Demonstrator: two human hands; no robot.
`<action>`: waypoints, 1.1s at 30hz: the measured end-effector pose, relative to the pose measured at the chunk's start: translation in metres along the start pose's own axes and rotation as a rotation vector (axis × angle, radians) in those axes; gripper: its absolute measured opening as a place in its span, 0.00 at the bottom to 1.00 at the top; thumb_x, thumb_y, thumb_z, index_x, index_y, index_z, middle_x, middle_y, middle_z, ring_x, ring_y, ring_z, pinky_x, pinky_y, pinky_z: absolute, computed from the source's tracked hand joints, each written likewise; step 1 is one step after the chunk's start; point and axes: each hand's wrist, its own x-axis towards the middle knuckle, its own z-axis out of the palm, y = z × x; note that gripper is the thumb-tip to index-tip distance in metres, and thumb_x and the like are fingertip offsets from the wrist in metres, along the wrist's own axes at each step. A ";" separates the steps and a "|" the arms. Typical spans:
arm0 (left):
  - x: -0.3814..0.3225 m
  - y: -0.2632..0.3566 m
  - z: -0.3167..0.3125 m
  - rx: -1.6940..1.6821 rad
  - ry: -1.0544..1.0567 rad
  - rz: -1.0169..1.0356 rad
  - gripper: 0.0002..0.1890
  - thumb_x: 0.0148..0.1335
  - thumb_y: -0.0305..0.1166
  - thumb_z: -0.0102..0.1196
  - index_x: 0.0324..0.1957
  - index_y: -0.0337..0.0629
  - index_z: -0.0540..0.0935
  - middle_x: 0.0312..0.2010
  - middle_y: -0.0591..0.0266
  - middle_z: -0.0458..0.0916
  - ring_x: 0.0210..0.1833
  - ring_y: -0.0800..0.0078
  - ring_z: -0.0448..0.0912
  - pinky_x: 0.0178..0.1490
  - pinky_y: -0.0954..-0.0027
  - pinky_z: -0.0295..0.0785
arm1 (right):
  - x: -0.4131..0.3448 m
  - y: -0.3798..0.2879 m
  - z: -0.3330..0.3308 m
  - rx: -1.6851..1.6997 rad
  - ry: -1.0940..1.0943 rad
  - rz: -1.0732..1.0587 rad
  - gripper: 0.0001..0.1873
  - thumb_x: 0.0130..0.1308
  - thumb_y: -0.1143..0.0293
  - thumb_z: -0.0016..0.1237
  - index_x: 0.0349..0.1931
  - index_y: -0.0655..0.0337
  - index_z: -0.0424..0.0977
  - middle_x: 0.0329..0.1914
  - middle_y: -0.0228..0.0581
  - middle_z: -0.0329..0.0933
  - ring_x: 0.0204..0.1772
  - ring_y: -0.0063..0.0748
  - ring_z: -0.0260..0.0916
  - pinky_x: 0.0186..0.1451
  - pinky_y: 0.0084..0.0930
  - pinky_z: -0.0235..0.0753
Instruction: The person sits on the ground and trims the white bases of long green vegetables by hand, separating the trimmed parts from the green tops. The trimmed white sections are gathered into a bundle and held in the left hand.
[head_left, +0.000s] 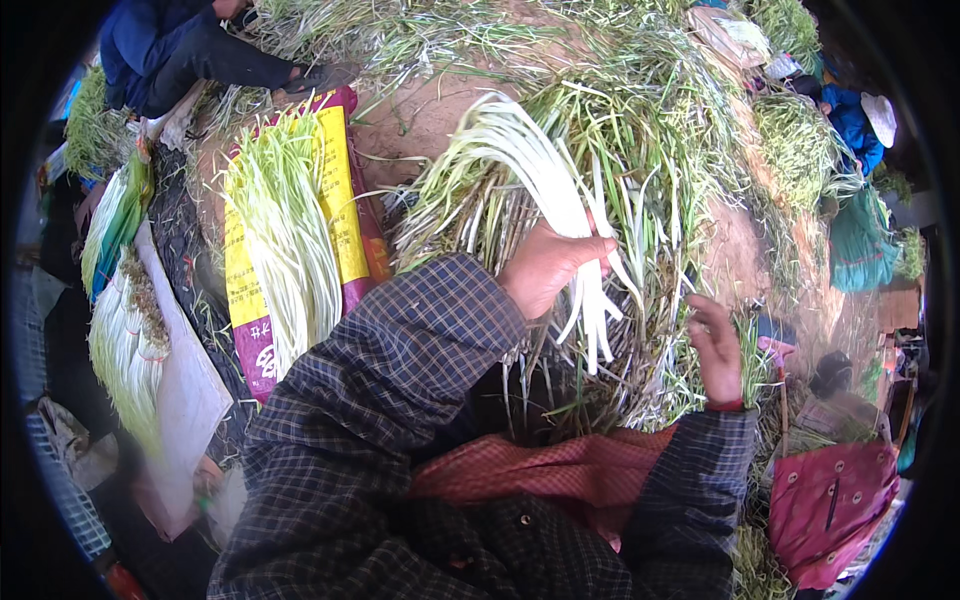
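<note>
My left hand (551, 266) grips a bunch of pale, blanched chive-like stalks (540, 172), thumb across the front. Their leaves arch to the upper left, while the white ends hang below the fist. Under and behind this bunch spreads a large heap of green and yellowed stalks (660, 161) with dry, brownish bits. To the right, my right hand (716, 349) is raised beside the heap, slightly blurred, fingers loosely bent and apart, with nothing visible in it. On the left, a laid-out pile of pale stalks (292, 240) rests on a yellow and purple printed sack (349, 195).
Tied bundles of stalks (124, 345) lie at far left beside a pale sheet (184, 390). A person (165, 56) sits at upper left, another (859, 124) at upper right. A green sack (862, 240) and a magenta cloth (832, 510) are on the right.
</note>
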 end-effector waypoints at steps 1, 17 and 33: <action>-0.004 0.002 -0.002 0.002 -0.020 -0.014 0.10 0.50 0.22 0.55 0.36 0.36 0.72 0.27 0.60 0.76 0.29 0.72 0.77 0.33 0.73 0.74 | 0.004 -0.023 0.019 0.056 -0.134 0.052 0.20 0.55 0.81 0.42 0.50 0.57 0.65 0.48 0.38 0.67 0.46 0.28 0.65 0.49 0.24 0.65; 0.003 0.044 -0.017 -0.136 0.156 -0.036 0.11 0.51 0.20 0.53 0.38 0.36 0.70 0.31 0.57 0.75 0.35 0.66 0.76 0.40 0.68 0.73 | 0.008 0.000 -0.014 0.241 -0.134 0.083 0.04 0.60 0.73 0.43 0.31 0.59 0.73 0.27 0.26 0.70 0.30 0.16 0.62 0.34 0.13 0.63; 0.002 0.035 -0.010 -0.145 0.272 0.032 0.08 0.53 0.21 0.52 0.36 0.39 0.69 0.28 0.60 0.74 0.31 0.71 0.74 0.37 0.70 0.71 | 0.007 0.042 -0.027 -0.568 0.352 -0.124 0.09 0.49 0.74 0.54 0.33 0.60 0.74 0.40 0.40 0.72 0.38 0.32 0.71 0.43 0.22 0.70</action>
